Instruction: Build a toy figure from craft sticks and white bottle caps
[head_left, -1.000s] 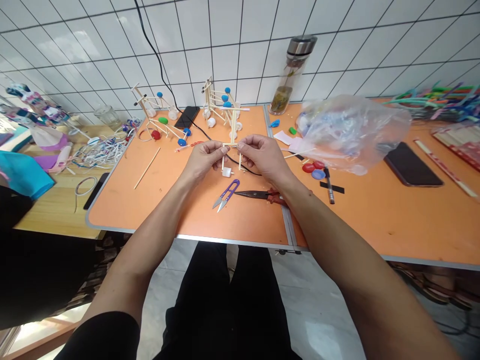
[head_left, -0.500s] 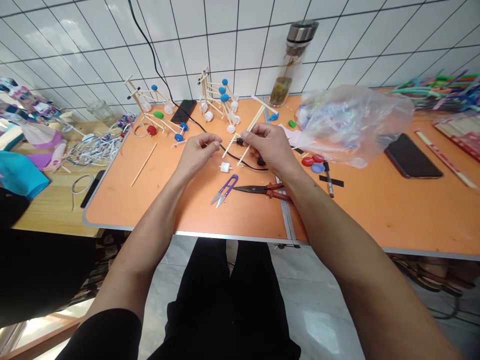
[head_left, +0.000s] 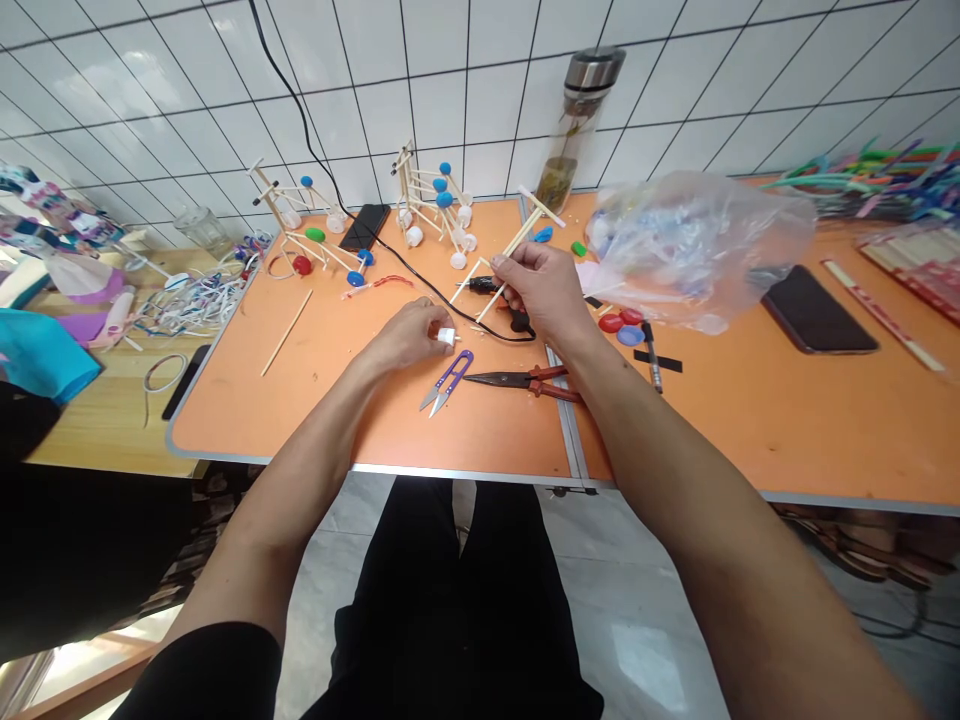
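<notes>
My right hand (head_left: 544, 290) pinches a frame of thin wooden sticks (head_left: 517, 237), which has a short pale crosspiece at its far end. The frame's near ends hang just over the table, above a black tool with a cable (head_left: 480, 286). My left hand (head_left: 415, 333) is down at the tabletop, its thumb and fingers closed at a small white block (head_left: 446, 336) with a thin pin sticking out. Purple thread snips (head_left: 454, 376) lie just right of that hand. Beside them are needle-nose pliers (head_left: 517, 380) with red-brown handles, below my right hand.
Two stick models with coloured wheels (head_left: 315, 235) stand along the tiled wall. A tea bottle (head_left: 574, 140), a clear plastic bag (head_left: 697, 240) and a phone (head_left: 817, 310) are at the right. One loose stick (head_left: 286, 333) lies left. A black cable (head_left: 315, 150) crosses the table.
My left hand has come down from above the table, and its fingers have closed at the white block. My right hand still holds the stick frame, nearly in place.
</notes>
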